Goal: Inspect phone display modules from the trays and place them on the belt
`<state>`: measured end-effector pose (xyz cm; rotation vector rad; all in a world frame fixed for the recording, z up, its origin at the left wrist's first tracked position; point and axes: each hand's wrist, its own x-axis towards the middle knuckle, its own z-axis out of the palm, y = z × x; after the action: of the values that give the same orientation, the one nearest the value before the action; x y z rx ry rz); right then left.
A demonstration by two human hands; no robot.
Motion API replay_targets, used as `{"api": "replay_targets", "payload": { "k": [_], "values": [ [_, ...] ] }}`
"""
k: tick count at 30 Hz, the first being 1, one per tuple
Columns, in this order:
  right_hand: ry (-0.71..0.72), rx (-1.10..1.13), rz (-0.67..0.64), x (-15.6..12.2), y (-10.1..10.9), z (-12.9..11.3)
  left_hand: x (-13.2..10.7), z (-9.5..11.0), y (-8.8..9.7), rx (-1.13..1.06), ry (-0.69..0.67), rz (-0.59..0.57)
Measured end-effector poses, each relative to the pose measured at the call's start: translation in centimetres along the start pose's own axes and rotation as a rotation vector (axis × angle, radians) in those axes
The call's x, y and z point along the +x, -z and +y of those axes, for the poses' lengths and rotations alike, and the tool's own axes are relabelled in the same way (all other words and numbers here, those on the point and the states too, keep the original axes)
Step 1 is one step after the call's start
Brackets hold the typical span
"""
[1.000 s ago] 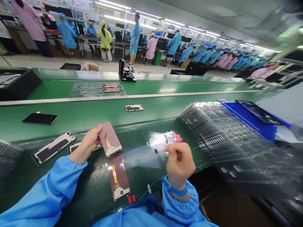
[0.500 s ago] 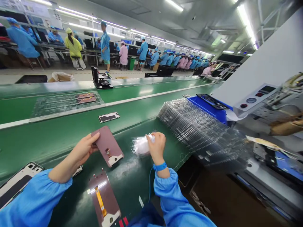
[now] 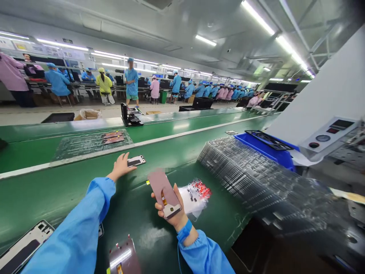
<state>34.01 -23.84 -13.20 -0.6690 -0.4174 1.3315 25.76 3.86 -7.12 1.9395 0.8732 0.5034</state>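
Observation:
My right hand [image 3: 172,207] is wrapped round a brownish-pink phone screen panel [image 3: 163,187], which has a flex cable and a pale strip at its lower end. My left hand [image 3: 121,166] reaches out with fingers apart at the left end of a phone frame [image 3: 138,160] lying on the green belt. Whether its fingertips touch the frame, I cannot tell. Beside my right hand lies a clear plastic bag [image 3: 195,196] with small red and dark pieces. A second screen panel [image 3: 125,257] rests at the bottom edge, partly out of view.
A tall stack of clear plastic trays [image 3: 228,163] stands on the right, with a blue bin [image 3: 265,150] behind it. Another phone frame [image 3: 25,245] lies at lower left, partly behind my sleeve. A clear tray [image 3: 82,146] holding brownish panels sits beyond the white divider.
The screen panel has passed from my left hand to my right. My right hand has let go of the white plastic bag. My left hand has moved forward to the phone frame.

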Motion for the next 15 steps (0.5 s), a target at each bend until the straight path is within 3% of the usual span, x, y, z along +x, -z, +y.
{"api": "replay_targets", "payload": {
  "k": [3,7,11,15],
  "values": [
    [-0.017,0.046,-0.012,0.5,0.6,0.2,0.9,-2.5,2.3,0.112,0.015,0.058],
    [-0.013,0.080,0.010,0.7,0.6,0.4,-0.1,-4.1,4.6,0.155,-0.044,0.086],
    [-0.001,0.110,0.006,0.4,0.3,0.5,-2.5,-3.4,7.1,0.090,-0.088,0.231],
    [0.015,0.123,0.005,-0.4,-0.5,0.4,-7.5,-2.2,9.4,-0.091,-0.070,0.342]
  ]
}}
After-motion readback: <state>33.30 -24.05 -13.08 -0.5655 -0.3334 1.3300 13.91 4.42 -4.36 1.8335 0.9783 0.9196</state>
